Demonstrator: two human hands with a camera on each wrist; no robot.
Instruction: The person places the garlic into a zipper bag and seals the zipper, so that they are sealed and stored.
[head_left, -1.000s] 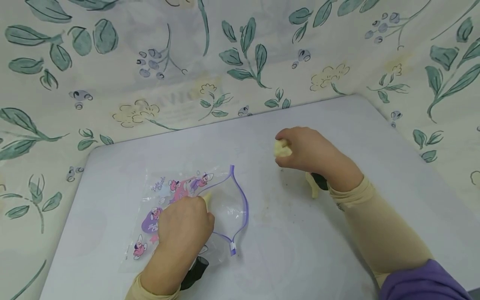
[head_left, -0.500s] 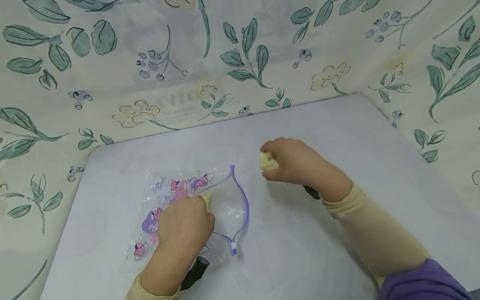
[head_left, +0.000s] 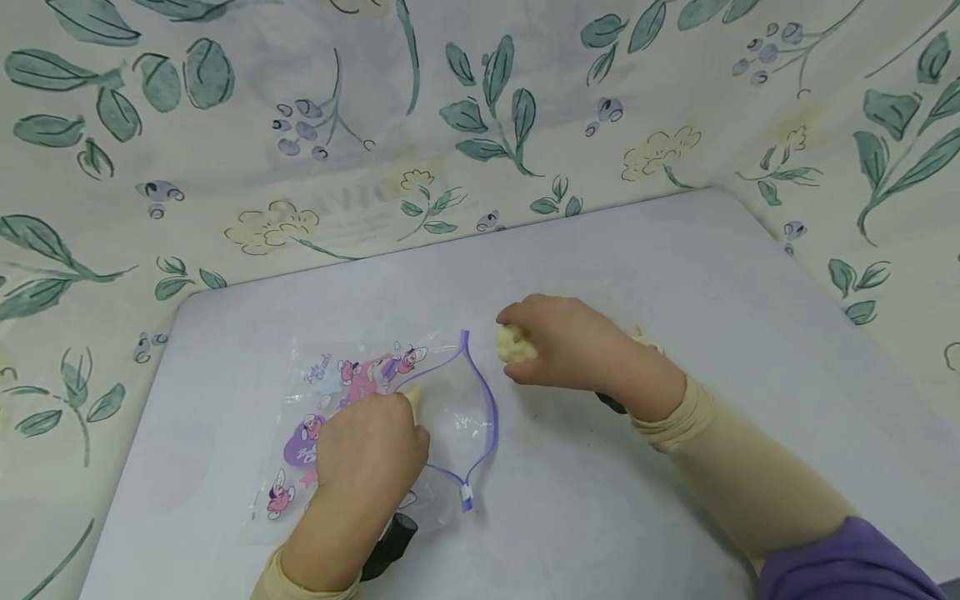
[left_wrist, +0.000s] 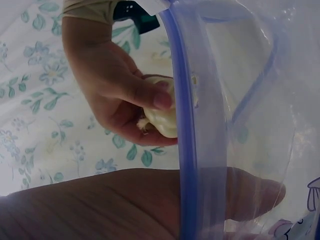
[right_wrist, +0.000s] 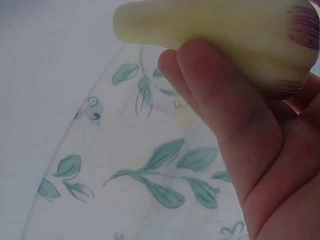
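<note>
My right hand (head_left: pixel 562 342) grips a pale garlic bulb (head_left: pixel 514 345) just right of the bag's mouth. In the right wrist view the garlic (right_wrist: pixel 240 35) shows its stubby stem and purple streaks. The left wrist view shows its root tuft and my right thumb pressed on the garlic (left_wrist: pixel 162 117). My left hand (head_left: pixel 375 446) holds the upper lip of a clear zip bag (head_left: pixel 480 396), its purple-edged mouth gaping to the right. The left thumb (left_wrist: pixel 255 195) shows through the plastic; the fingertips are hidden. A pale yellow tip (head_left: pixel 415 397) pokes out beside the left knuckles.
Behind my right wrist, part of another pale piece (head_left: pixel 637 335) shows on the white table (head_left: pixel 675 250). Small dark crumbs lie near the right hand. A leaf-patterned cloth (head_left: pixel 420 125) rises behind the table's far edge.
My right hand has moved left and toward me with the garlic, closer to the bag's mouth. The left hand and the bag have stayed put.
</note>
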